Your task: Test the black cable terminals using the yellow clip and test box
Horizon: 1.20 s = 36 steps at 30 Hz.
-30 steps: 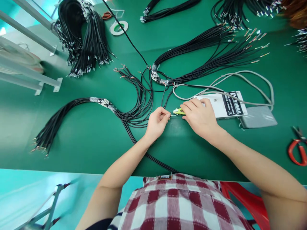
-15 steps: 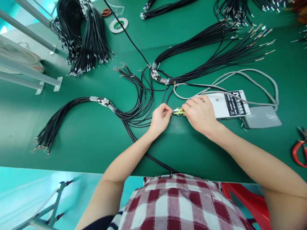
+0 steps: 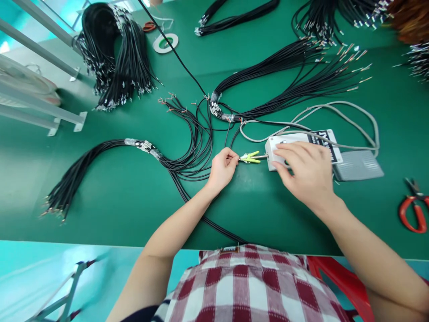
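My left hand (image 3: 223,169) pinches the end of a black cable right beside a yellow-green clip (image 3: 251,157). The clip sits on a thin metal shaft that sticks out of a white box (image 3: 274,147) with a black label. Over that box hovers my right hand (image 3: 306,172), its fingers apart and holding nothing; whether a fingertip touches the box I cannot tell. Left of my left hand fans a bundle of black cables (image 3: 191,163) with bared copper ends. Behind both hands curves another black cable bundle (image 3: 264,109), bound with clear tape.
A grey foot pedal (image 3: 358,165) lies against the box, with a looped grey cord (image 3: 373,120) behind. Red-handled cutters (image 3: 414,210) rest at the right. At the back are a tape roll (image 3: 166,43) and a hanging cable bundle (image 3: 117,53). Metal posts (image 3: 43,105) stand left.
My right hand has let go of the yellow-green clip and moved right over the white box, its fingers opening. My left hand stays in its pinch. The view has shifted slightly.
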Motion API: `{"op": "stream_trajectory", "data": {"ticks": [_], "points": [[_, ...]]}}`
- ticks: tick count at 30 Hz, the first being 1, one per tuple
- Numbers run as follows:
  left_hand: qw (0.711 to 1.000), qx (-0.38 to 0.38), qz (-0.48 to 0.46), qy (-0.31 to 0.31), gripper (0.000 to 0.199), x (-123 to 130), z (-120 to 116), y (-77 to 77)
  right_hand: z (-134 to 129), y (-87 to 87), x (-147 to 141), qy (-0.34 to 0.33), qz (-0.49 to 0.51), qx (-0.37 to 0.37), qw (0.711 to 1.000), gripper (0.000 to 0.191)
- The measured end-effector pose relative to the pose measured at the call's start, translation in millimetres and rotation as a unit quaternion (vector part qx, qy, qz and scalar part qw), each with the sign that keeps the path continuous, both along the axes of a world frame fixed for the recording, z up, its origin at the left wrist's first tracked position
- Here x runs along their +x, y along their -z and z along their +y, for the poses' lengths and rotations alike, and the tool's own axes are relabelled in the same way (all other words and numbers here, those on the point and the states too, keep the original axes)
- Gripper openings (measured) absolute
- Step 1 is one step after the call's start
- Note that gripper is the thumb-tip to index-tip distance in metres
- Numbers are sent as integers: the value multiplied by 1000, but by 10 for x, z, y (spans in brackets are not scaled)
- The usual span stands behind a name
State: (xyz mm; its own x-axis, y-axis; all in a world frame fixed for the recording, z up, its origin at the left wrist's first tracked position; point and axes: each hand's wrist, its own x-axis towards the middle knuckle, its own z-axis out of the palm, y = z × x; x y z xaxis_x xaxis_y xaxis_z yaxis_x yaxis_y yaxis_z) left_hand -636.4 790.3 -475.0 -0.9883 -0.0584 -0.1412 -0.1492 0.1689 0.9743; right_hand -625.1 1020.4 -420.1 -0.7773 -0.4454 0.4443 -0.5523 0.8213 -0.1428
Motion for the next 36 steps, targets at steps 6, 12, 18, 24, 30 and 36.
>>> {"op": "stream_trajectory", "data": {"ticks": [6,12,18,24,30,36], "points": [[1000,-8,0,-5,9,-4,4,12,281,212,352,49,27,-97,994,15],[999,-38,11,5,8,13,-60,10,243,447,420,113,45,-60,991,13],[1000,-25,2,-18,11,133,-156,-50,280,483,397,117,26,-87,989,16],[997,15,30,-70,15,-42,-474,-284,181,394,565,44,18,-139,989,21],[962,-8,84,-260,23,-776,-1420,-864,136,531,651,-20,-31,-154,987,21],[992,-71,108,-12,36,68,-857,-831,142,570,611,-21,-61,-172,983,23]]}}
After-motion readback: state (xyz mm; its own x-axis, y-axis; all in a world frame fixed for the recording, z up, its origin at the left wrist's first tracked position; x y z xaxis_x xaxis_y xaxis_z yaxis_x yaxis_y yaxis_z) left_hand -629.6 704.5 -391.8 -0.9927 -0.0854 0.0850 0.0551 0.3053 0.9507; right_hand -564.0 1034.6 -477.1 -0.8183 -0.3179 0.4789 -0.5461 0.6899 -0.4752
